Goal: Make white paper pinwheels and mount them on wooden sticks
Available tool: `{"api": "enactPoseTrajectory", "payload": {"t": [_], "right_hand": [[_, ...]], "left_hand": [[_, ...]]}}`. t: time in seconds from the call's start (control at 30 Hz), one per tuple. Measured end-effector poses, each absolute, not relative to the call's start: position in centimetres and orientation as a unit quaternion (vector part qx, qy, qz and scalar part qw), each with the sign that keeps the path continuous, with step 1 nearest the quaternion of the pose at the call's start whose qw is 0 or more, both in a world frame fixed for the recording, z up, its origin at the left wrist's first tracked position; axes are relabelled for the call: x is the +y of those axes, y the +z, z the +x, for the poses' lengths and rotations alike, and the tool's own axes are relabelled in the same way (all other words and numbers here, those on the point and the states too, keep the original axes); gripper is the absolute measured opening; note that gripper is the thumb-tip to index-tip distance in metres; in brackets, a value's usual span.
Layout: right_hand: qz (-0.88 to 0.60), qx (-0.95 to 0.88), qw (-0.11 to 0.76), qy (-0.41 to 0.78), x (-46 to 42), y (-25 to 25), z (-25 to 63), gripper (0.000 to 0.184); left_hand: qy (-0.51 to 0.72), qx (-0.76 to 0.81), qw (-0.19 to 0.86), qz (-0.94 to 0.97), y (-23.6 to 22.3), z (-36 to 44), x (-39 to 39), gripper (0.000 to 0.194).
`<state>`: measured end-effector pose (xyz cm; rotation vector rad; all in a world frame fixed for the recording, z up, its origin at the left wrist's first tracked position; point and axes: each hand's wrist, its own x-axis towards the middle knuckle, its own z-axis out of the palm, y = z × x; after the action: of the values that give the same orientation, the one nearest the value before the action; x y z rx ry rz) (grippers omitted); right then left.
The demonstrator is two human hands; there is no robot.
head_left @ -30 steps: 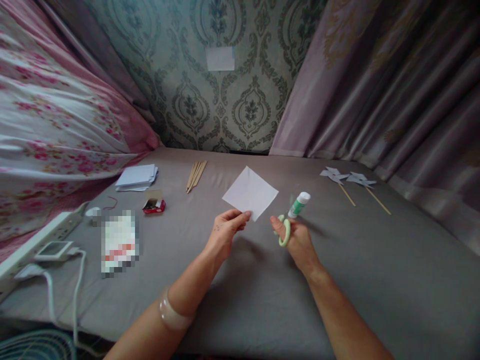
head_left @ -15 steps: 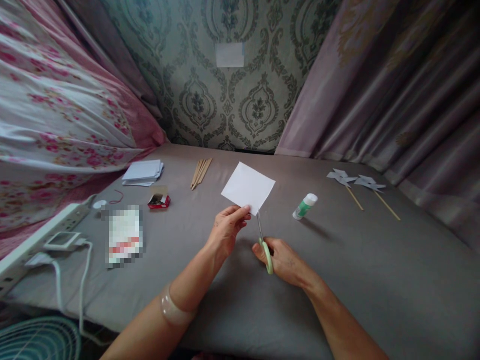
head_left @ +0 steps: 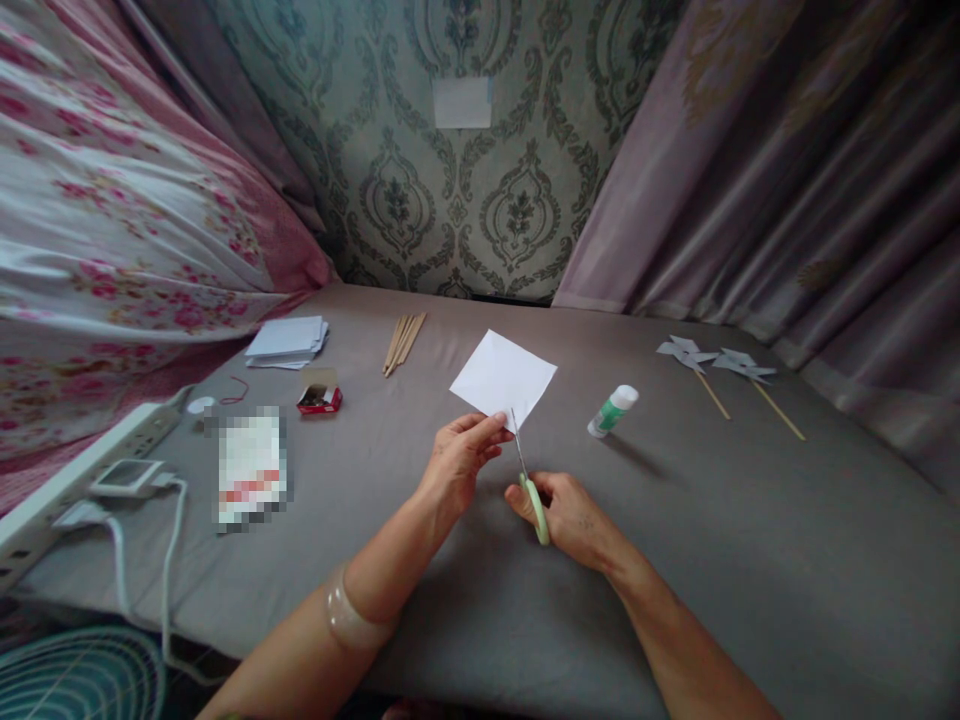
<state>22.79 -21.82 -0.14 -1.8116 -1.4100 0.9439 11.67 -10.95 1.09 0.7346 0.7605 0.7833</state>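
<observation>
My left hand (head_left: 466,458) pinches a square sheet of white paper (head_left: 504,375) by its near corner, thumb on top. In my right hand (head_left: 571,515) is a pair of scissors (head_left: 534,508) with pale green handles. The scissor blades reach over the paper's near corner, just right of my left thumb. To the right of the paper stands a glue stick (head_left: 613,411) with a white cap and green label, casting a shadow.
Wooden sticks (head_left: 405,343), a paper stack (head_left: 286,342) and a small red open box (head_left: 319,392) lie left. Two paper pinwheels (head_left: 686,352) on sticks lie at the right. A power strip (head_left: 82,490) with white cables (head_left: 174,560) runs along the left edge, near a blurred packet (head_left: 251,470).
The paper has shifted slightly right relative to the scissors, and the blades now reach a little further over its near corner. Both hands keep their hold.
</observation>
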Motion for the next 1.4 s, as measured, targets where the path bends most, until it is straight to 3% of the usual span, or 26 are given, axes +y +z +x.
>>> {"api": "enactPoseTrajectory", "payload": {"t": [1.4], "right_hand": [[-0.731, -0.489, 0.366, 0.305, -21.44, -0.85, 22.13, 0.047]], "left_hand": [[0.387, 0.344, 0.776, 0.359, 1.11, 11.69, -10.97, 0.032]]}}
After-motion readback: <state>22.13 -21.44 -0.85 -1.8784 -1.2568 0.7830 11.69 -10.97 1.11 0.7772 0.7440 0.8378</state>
